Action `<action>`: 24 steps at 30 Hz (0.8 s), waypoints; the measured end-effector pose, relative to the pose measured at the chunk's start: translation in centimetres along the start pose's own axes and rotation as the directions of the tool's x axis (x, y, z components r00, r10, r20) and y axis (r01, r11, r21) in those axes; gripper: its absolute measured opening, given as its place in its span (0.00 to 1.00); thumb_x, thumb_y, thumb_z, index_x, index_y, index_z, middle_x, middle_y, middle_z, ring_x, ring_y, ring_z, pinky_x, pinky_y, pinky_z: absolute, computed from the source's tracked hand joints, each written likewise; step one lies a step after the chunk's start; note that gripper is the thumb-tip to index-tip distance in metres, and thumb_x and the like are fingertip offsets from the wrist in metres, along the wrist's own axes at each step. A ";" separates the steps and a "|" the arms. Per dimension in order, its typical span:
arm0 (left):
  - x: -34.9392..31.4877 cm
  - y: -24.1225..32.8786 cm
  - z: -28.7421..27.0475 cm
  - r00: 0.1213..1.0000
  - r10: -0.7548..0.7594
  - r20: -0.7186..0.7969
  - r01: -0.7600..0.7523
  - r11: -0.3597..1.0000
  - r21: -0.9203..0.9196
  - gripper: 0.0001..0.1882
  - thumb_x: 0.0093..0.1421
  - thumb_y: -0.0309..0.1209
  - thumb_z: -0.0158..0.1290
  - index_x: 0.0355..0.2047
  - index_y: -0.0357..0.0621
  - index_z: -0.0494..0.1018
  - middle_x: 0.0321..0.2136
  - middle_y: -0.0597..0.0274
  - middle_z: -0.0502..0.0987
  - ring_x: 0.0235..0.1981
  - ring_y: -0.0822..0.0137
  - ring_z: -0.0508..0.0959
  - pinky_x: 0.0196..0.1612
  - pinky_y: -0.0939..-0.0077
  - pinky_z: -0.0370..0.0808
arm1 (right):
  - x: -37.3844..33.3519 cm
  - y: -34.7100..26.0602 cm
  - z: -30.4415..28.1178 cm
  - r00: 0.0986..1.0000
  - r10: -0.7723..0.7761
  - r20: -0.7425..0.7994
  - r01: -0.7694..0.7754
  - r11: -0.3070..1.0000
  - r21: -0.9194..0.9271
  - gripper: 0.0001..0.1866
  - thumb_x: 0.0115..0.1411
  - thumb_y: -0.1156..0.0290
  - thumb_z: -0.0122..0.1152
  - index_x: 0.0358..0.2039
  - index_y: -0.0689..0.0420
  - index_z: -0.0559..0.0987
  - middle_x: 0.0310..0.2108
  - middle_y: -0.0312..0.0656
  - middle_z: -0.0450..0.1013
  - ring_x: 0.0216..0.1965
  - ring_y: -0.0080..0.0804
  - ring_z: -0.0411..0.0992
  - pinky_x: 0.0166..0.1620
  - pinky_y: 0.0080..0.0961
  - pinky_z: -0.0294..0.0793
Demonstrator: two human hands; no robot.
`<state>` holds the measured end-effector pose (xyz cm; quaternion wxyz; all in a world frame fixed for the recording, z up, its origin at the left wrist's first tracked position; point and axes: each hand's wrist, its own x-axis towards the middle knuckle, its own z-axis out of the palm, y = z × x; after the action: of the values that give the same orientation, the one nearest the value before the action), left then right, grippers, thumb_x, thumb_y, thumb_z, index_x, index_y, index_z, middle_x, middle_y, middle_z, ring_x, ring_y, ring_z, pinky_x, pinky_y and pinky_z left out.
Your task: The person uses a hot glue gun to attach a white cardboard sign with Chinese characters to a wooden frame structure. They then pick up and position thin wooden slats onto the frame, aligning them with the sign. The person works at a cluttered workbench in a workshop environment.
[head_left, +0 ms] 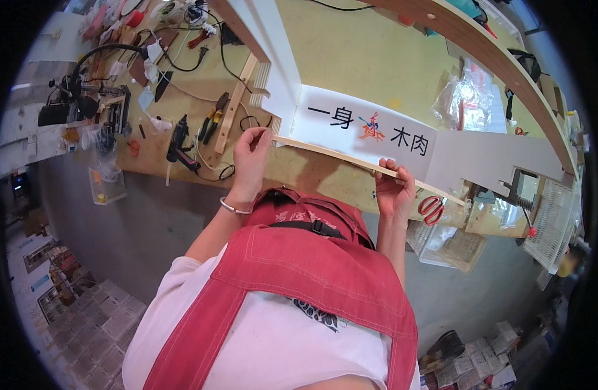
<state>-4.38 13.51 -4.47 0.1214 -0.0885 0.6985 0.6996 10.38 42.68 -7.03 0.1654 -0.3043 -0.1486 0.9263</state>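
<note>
We cannot see the whole of the wooden frame (pixel 510 62): its bars run out past the upper edge, and the lens bends the right one into an arc. Our left hand (pixel 251 156) pinches the left end of a thin wooden strip (pixel 328 153) between its fingers, which cover that tip, so we cannot tell whether it touches the frame. Our right hand (pixel 395 187) grips the strip farther along, its fingers curled around it and the palm partly hidden. The strip slants across the front of the white printed panel (pixel 375 123), over the near side of the counter (pixel 403 71), and its far end lies near the red-handled scissors (pixel 431 210), whose blades are hard to make out.

The strip is pale, straight and narrow. The panel looks smooth and flat, with black characters and a small red-and-blue figure; a plain white board (pixel 280 68) stands at its left, beside ridged, stepped edges. Left of our hands lie a black glue gun (pixel 180 146) and yellow-and-black handled pliers (pixel 213 119). Crinkled clear plastic bags (pixel 464 101) glare beyond the panel, their contents blurred.
</note>
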 end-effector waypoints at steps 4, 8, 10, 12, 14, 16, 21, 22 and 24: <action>-0.3 0.4 -0.2 0.997 -0.076 0.013 0.076 0.997 0.025 0.11 0.70 0.34 0.53 0.46 0.42 0.74 0.39 0.71 0.75 0.41 0.79 0.73 0.47 0.79 0.73 | -0.6 0.0 1.3 1.000 -0.028 -0.007 0.028 0.999 -0.038 0.02 0.61 0.73 0.55 0.30 0.53 0.72 0.39 0.48 0.80 0.49 0.47 0.77 0.45 0.40 0.77; -0.4 0.5 -0.5 0.995 -0.091 0.041 0.090 0.995 0.031 0.11 0.70 0.34 0.53 0.48 0.42 0.74 0.41 0.70 0.75 0.42 0.78 0.74 0.50 0.76 0.75 | -0.8 -0.2 1.7 0.998 -0.051 0.043 0.055 0.996 -0.076 0.01 0.61 0.73 0.54 0.32 0.52 0.71 0.39 0.48 0.80 0.49 0.46 0.76 0.47 0.41 0.76; -0.5 0.3 -0.7 0.995 -0.090 0.035 0.088 0.995 0.039 0.11 0.70 0.34 0.53 0.48 0.41 0.74 0.41 0.69 0.76 0.43 0.78 0.74 0.51 0.75 0.76 | -0.9 -0.2 2.1 0.999 -0.048 0.013 0.049 0.995 -0.090 0.02 0.60 0.74 0.53 0.33 0.52 0.71 0.39 0.47 0.80 0.49 0.46 0.76 0.47 0.40 0.75; -0.4 0.1 -0.7 0.995 -0.091 0.033 0.090 0.995 0.035 0.11 0.70 0.34 0.53 0.47 0.41 0.74 0.41 0.69 0.76 0.43 0.77 0.74 0.51 0.74 0.77 | -0.9 -0.2 2.1 0.999 -0.037 -0.031 0.034 0.996 -0.087 0.03 0.60 0.74 0.53 0.34 0.52 0.71 0.38 0.46 0.80 0.49 0.46 0.76 0.47 0.40 0.75; -0.4 0.2 -0.5 0.995 -0.097 0.031 0.096 0.995 0.016 0.11 0.70 0.34 0.53 0.47 0.40 0.74 0.41 0.69 0.76 0.43 0.78 0.75 0.51 0.74 0.78 | -0.9 -0.2 2.3 0.997 -0.040 -0.060 0.033 0.993 -0.112 0.02 0.63 0.73 0.55 0.33 0.52 0.72 0.37 0.44 0.79 0.47 0.44 0.77 0.46 0.40 0.76; -0.5 0.3 -0.2 0.996 -0.083 0.021 0.083 0.996 0.028 0.11 0.71 0.34 0.52 0.47 0.40 0.74 0.40 0.69 0.76 0.43 0.78 0.75 0.51 0.74 0.78 | -0.9 -0.3 2.4 0.994 -0.051 -0.095 0.036 0.988 -0.149 0.03 0.66 0.70 0.56 0.34 0.52 0.73 0.36 0.43 0.79 0.46 0.42 0.78 0.44 0.38 0.77; -0.7 0.3 0.2 0.998 -0.068 -0.014 0.069 0.995 0.074 0.11 0.71 0.35 0.51 0.46 0.42 0.75 0.40 0.70 0.75 0.42 0.79 0.74 0.48 0.77 0.78 | -0.8 -0.6 3.6 0.990 -0.055 -0.130 0.031 0.984 -0.177 0.08 0.69 0.63 0.57 0.36 0.53 0.76 0.34 0.42 0.78 0.43 0.41 0.79 0.40 0.36 0.80; -0.6 0.0 0.2 0.998 -0.066 -0.014 0.067 0.994 0.081 0.11 0.72 0.36 0.51 0.45 0.42 0.75 0.40 0.71 0.75 0.42 0.79 0.74 0.47 0.77 0.78 | -1.0 -0.6 3.8 0.987 -0.068 -0.143 0.041 0.982 -0.186 0.09 0.69 0.62 0.57 0.36 0.54 0.77 0.34 0.42 0.78 0.43 0.41 0.79 0.39 0.36 0.81; -0.6 -0.2 0.2 0.998 -0.061 -0.020 0.062 0.994 0.095 0.11 0.72 0.37 0.50 0.45 0.43 0.75 0.40 0.71 0.75 0.41 0.79 0.74 0.45 0.78 0.78 | -0.7 -0.6 3.7 0.980 -0.084 -0.178 0.048 0.979 -0.198 0.10 0.69 0.61 0.58 0.36 0.54 0.76 0.34 0.42 0.78 0.43 0.42 0.79 0.39 0.37 0.82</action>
<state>-3.69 13.69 -4.47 0.1410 -0.1100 0.7291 0.6607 8.78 42.28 -3.65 0.1790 -0.3987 -0.2316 0.8691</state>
